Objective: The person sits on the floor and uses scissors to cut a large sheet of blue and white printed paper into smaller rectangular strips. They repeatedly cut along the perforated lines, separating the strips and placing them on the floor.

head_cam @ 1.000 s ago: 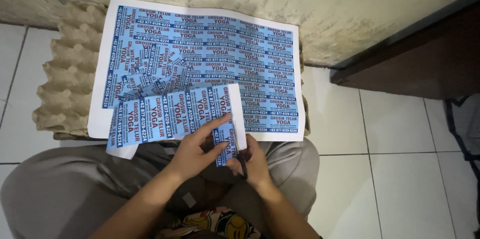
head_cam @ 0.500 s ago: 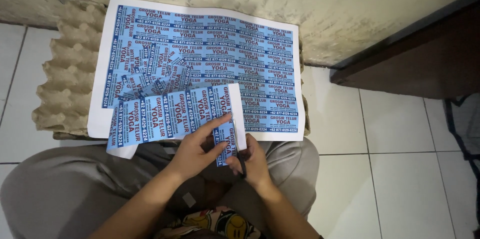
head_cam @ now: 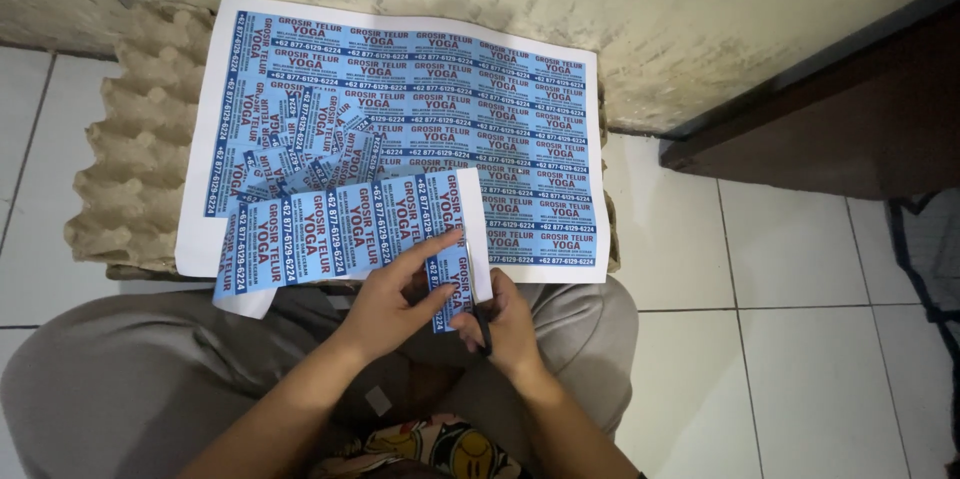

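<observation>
Left hand [head_cam: 390, 301] has its grip clamped on a blue label strip [head_cam: 345, 231], right hand [head_cam: 505, 319] closed around black scissors [head_cam: 483, 324] cutting its edge. Big printed sheet [head_cam: 420, 119] lies over an egg tray [head_cam: 130, 169] on the floor.

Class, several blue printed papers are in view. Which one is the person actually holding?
The strip of blue labels pinched by the left hand above the lap; the large sheet and loose cut pieces lie untouched on the egg trays.
</observation>
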